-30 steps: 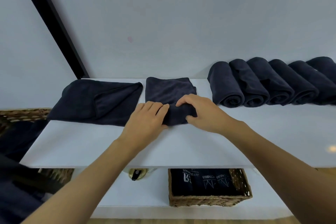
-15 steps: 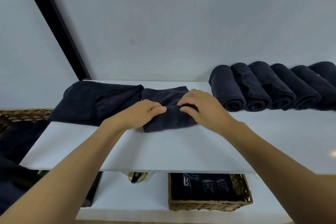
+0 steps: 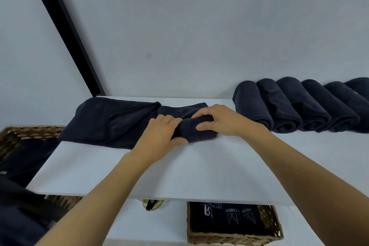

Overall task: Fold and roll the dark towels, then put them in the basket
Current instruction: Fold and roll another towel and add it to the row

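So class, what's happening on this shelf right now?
A person is rolling a dark towel on the white shelf, left hand and right hand both gripping the roll. Finished rolled towels line up to the right; another unrolled towel lies at left.

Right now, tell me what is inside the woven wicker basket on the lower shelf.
Dark cloth items with pale lettering fill the wicker basket; the white tabletop covers its far part.
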`<state>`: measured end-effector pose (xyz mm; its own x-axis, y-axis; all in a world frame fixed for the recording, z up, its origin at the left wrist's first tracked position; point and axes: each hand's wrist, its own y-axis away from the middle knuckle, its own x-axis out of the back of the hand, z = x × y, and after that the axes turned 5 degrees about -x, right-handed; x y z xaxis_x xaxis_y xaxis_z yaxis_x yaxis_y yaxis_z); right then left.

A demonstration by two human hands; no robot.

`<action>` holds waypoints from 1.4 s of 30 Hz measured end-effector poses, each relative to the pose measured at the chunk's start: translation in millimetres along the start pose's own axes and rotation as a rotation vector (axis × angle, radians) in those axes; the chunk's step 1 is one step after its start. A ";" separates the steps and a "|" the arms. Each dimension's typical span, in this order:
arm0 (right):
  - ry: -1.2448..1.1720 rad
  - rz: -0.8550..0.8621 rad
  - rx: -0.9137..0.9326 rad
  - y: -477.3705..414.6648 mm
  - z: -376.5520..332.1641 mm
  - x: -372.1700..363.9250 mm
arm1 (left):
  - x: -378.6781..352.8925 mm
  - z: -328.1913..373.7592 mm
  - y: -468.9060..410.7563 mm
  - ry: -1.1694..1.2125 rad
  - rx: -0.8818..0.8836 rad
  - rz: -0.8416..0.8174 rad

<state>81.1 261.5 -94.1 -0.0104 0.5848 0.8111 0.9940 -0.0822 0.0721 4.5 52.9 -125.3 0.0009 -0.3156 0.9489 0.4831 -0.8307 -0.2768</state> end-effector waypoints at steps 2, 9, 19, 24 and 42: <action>0.130 0.109 0.074 -1.4 -3.0 -4.5 | 12.3 -5.8 -14.1 0.250 0.094 -0.072; 0.378 0.227 0.201 0.1 15.9 -30.1 | 19.2 -29.1 -44.2 0.429 0.211 -0.273; -0.115 -0.222 -0.079 -48.9 0.5 22.1 | 0.6 -21.1 -34.6 0.116 0.092 -0.011; -0.038 0.080 0.004 -55.8 1.8 15.5 | 22.9 -44.0 -64.7 0.418 0.183 -0.268; 0.073 0.106 -0.186 -80.8 9.5 8.8 | -24.1 -19.9 -57.4 0.411 0.475 0.192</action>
<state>1.7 281.0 -98.4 0.0782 0.5058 0.8591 0.9529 -0.2913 0.0847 -40.6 99.0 -135.4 -0.1634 -0.6654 0.7284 0.8418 -0.4790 -0.2488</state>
